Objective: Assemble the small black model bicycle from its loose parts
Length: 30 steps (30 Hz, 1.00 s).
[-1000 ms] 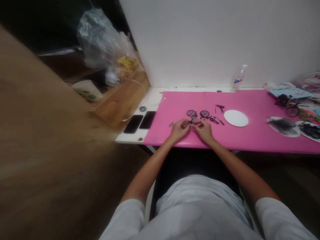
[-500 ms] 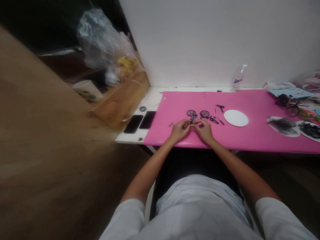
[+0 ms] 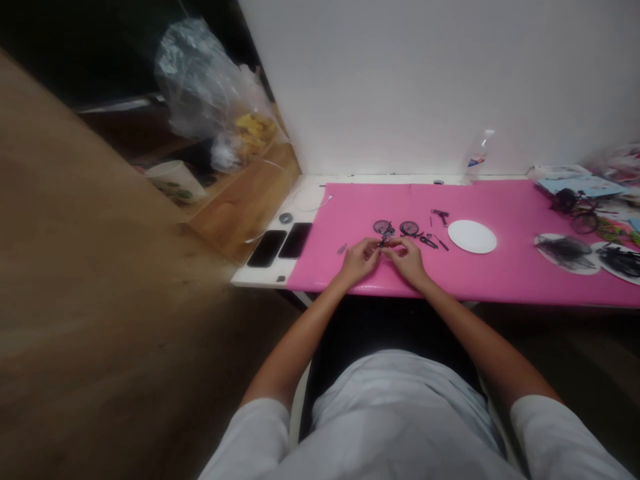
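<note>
My left hand (image 3: 361, 260) and my right hand (image 3: 407, 259) meet fingertip to fingertip over the pink mat (image 3: 345, 213). Both pinch a small dark part (image 3: 383, 244), too small to identify. Just beyond the fingers lie two toy bicycle wheels, a left one (image 3: 383, 227) and a right one (image 3: 409, 228), with little dark pieces between them. To the right of my right hand are a flat black part (image 3: 429, 242), a thin black stick (image 3: 442, 243) and a T-shaped black piece (image 3: 441, 215). A small grey piece (image 3: 342, 249) lies left of my left hand.
A white plate (image 3: 473, 237) sits to the right. Farther right stand plates of black parts (image 3: 567, 253) and a small model bicycle (image 3: 583, 210). Two phones (image 3: 267, 249) lie at the table's left end. A clear bottle (image 3: 481, 152) stands by the wall.
Both hands stay in the same place, with the small part shifting very slightly between the fingertips. Everything on the mat lies as before.
</note>
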Each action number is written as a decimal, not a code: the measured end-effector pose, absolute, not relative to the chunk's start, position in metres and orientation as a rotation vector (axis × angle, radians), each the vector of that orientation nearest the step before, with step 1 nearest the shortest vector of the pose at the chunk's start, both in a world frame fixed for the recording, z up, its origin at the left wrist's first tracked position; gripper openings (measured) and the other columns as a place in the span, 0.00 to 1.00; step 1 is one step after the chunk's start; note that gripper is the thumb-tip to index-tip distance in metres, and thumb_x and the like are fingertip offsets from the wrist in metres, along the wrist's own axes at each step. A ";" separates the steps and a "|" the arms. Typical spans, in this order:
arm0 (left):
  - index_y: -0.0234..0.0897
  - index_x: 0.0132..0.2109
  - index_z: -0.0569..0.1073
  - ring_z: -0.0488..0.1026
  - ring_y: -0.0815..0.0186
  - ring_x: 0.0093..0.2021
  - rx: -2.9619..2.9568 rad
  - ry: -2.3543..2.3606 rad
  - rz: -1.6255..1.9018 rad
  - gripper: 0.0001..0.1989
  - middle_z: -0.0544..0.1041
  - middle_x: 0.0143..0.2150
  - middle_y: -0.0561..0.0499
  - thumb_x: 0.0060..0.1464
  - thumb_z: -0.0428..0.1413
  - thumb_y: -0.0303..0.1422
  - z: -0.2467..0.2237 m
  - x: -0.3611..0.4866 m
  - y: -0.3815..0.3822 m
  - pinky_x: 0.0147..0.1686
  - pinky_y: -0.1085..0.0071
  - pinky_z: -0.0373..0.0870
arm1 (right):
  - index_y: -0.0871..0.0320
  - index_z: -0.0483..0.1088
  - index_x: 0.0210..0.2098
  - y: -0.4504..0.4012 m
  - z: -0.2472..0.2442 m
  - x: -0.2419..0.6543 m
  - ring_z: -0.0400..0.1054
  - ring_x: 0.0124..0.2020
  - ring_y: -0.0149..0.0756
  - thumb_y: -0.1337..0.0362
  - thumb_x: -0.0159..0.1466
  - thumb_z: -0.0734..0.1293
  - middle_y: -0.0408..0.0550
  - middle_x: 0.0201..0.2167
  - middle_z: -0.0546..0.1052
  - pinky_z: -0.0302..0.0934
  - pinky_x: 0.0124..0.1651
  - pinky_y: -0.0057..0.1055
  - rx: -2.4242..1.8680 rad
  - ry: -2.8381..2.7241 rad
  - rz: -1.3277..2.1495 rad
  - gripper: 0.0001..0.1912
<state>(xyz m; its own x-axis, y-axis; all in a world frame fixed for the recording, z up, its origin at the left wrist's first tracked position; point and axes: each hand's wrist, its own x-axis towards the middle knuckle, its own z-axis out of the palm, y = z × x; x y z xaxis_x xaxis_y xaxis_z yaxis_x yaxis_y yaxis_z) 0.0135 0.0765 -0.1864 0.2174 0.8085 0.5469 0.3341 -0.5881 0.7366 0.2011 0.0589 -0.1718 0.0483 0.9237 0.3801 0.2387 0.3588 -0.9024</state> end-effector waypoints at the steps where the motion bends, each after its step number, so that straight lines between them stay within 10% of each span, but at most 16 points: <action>1: 0.40 0.54 0.78 0.80 0.64 0.35 2.030 1.047 1.347 0.14 0.83 0.41 0.46 0.63 0.62 0.33 -0.186 0.014 0.076 0.37 0.69 0.76 | 0.54 0.79 0.40 0.059 -0.172 0.201 0.75 0.46 0.45 0.50 0.62 0.76 0.51 0.44 0.81 0.67 0.44 0.38 -1.115 -1.456 0.740 0.15; 30: 0.38 0.51 0.78 0.78 0.66 0.35 2.127 1.242 1.469 0.10 0.83 0.40 0.47 0.63 0.62 0.30 -0.186 0.014 0.076 0.39 0.70 0.74 | 0.53 0.80 0.47 0.057 -0.171 0.201 0.74 0.46 0.46 0.51 0.64 0.76 0.52 0.45 0.82 0.71 0.43 0.40 -0.993 -1.659 0.621 0.16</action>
<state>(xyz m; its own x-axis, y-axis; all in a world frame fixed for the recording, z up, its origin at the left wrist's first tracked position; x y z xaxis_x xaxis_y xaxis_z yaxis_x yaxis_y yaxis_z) 0.0139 0.0758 -0.1863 0.1173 0.7687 0.6288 0.4919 -0.5950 0.6356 0.2008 0.0574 -0.1712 -0.0989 0.8506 0.5165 0.3028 0.5201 -0.7986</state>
